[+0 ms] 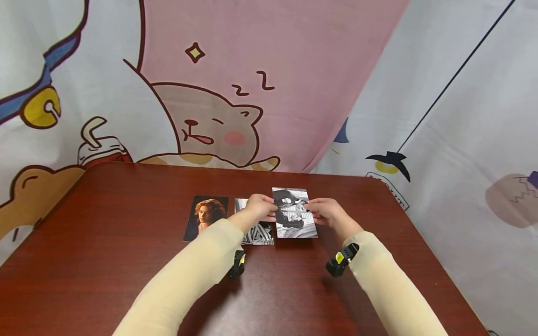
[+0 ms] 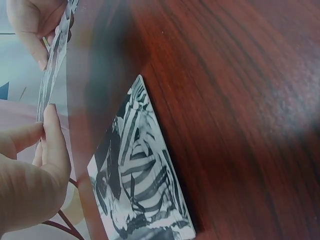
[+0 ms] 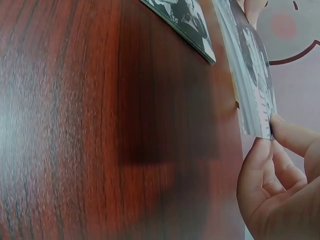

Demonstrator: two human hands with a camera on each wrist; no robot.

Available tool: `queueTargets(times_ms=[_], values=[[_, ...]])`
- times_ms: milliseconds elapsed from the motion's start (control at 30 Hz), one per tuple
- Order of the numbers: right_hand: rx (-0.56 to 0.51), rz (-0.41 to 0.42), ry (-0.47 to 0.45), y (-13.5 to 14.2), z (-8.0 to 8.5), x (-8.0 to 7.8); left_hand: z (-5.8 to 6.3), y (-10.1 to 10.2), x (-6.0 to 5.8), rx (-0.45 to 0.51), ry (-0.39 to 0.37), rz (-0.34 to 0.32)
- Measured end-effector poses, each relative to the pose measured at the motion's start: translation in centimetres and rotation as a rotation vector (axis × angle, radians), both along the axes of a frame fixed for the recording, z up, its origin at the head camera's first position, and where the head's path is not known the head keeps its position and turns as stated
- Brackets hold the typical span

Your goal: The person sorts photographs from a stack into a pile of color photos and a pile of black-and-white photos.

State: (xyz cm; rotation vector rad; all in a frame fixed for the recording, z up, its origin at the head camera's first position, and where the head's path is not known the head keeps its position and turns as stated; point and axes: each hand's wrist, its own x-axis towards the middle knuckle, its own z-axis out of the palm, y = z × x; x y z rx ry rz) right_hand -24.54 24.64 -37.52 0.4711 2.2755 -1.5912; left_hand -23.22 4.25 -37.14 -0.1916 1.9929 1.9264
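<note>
Both hands hold a black-and-white photo card (image 1: 294,225) raised over the table, picture side toward the head camera. My left hand (image 1: 259,208) pinches its left edge between thumb and fingers. On the opposite edge, my right hand (image 1: 329,211) pinches it the same way; the right wrist view shows the thumb and fingertips at the card's end (image 3: 257,85). Beneath the left hand lies another black-and-white card (image 2: 142,175) with a striped pattern, partly covered by that hand in the head view. Left of it is a colour portrait card (image 1: 207,213) with a dark background, its lower corner behind the left forearm.
The cards are on a reddish-brown wooden table (image 1: 113,224). A cloth with cartoon animals (image 1: 210,126) hangs right behind its far edge, and more white cloth (image 1: 462,186) hangs at the right. Each wrist wears a small black camera (image 1: 338,263).
</note>
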Motion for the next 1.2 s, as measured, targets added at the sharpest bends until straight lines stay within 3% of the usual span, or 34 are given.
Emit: queueTargets(times_ms=[167,200,233,300,333,400,467,533,567,633,733,1000,1200], values=[[0.024,-0.008,-0.015,0.5,0.0,-0.1,-0.6,0.7,-0.5,0.004,-0.011,-0.002],[0.032,-0.008,-0.016,0.7,-0.1,-0.1,-1.9,0.9,-1.4,0.024,-0.015,-0.007],[0.039,-0.010,-0.018,0.8,-0.1,-0.1,-3.5,1.2,-2.5,0.040,-0.021,-0.009],[0.039,-0.007,-0.021,1.0,-0.4,-0.2,-8.1,2.2,-6.0,0.071,-0.037,-0.014],[0.037,-0.009,-0.022,1.1,-0.5,-0.2,-11.1,2.8,-8.1,0.092,-0.041,-0.016],[0.034,-0.009,-0.023,1.2,-0.7,-0.3,-18.2,4.1,-13.2,0.131,-0.053,-0.023],[0.030,-0.012,-0.026,1.4,-0.9,-0.3,-23.1,5.2,-16.6,0.136,-0.052,-0.024],[0.024,-0.015,-0.027,1.5,-1.1,-0.3,-25.9,5.9,-18.5,0.156,-0.051,-0.027],[0.022,-0.014,-0.028,1.5,-1.1,-0.3,-26.5,6.1,-18.8,0.159,-0.055,-0.026],[0.015,-0.011,-0.028,1.6,-1.3,-0.3,-26.1,6.1,-18.4,0.156,-0.058,-0.028],[0.013,-0.013,-0.034,1.8,-1.5,-0.3,-24.1,5.9,-16.8,0.152,-0.059,-0.034],[0.022,0.003,-0.026,2.1,-1.8,0.0,-17.6,5.4,-11.6,0.099,-0.057,-0.036],[0.026,-0.001,-0.034,2.3,-2.0,-0.1,-17.2,5.0,-11.1,0.111,-0.059,-0.052]])
